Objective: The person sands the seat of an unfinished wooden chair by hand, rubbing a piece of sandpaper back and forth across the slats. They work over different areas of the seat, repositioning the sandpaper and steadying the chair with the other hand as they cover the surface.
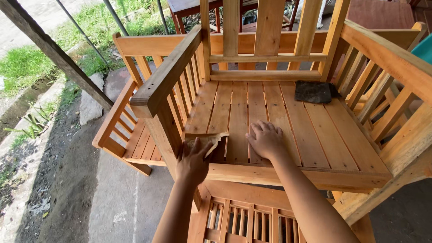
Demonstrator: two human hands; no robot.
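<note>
We saw no pkgs, labels, signs or screens anywhere in the head view.

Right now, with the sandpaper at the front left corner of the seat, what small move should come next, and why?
Probably a short stroke of the sandpaper along the front slat by the armrest post. The left hand already presses it onto the wooden chair at that corner, and the right hand lies flat on the seat slats, bracing. The dark pad at the back right lies untouched.
</note>
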